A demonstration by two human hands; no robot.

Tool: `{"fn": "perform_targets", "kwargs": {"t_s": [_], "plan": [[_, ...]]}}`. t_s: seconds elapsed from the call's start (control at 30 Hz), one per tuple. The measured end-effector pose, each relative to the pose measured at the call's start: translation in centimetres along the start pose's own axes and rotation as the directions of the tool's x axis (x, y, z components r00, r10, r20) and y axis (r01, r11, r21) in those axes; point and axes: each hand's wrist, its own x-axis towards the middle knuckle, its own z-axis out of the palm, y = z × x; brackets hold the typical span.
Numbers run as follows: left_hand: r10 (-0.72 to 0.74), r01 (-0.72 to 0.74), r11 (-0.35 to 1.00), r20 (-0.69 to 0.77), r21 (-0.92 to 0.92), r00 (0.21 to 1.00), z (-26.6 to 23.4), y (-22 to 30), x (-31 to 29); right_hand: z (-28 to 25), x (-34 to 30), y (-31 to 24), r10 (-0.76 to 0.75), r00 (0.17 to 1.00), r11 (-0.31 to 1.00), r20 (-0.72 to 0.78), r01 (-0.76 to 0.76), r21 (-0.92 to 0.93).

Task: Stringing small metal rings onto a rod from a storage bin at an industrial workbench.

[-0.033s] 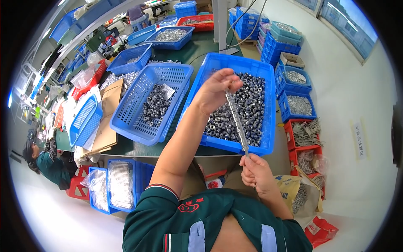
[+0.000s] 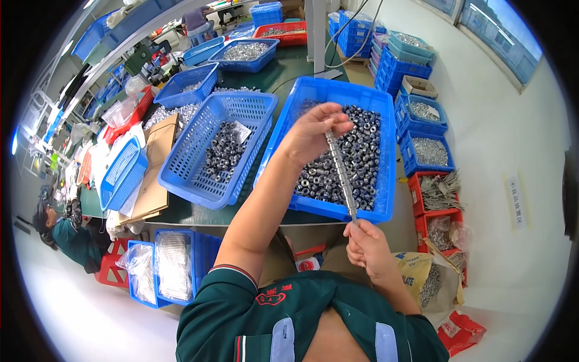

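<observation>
slanting between left hand (image 2: 316, 131) and right hand (image 2: 369, 246): ringed metal rod (image 2: 341, 172)

White wall (image 2: 485, 133), window (image 2: 500, 39) at upper right, pale floor (image 2: 69, 308), green-topped table (image 2: 295, 60)

I stretch my left forearm (image 2: 263, 196) forward, left hand (image 2: 315, 128) raised with bent fingers; my right hand (image 2: 367, 245) grips lower, closer to my body.

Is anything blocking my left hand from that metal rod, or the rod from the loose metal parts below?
Nothing visible: your left hand is at the upper end of the rod, your right hand holds the lower end, and nothing shows between the rod and the loose metal parts.
</observation>
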Motion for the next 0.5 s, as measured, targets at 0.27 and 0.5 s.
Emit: {"fn": "perform_targets", "kwargs": {"t_s": [0.27,0.5], "plan": [[-0.082,0.081,0.992,-0.011,-0.098,0.997,1.4,0.2,-0.2,0.3,1.0,-0.4,-0.079,0.997,0.994,-0.023,0.077,-0.080],[-0.112,0.187,0.971,-0.406,0.150,0.907,3.0,1.6,-3.9,2.8,2.6,-3.0,-0.093,0.995,0.983,0.030,0.096,-0.156]]}}
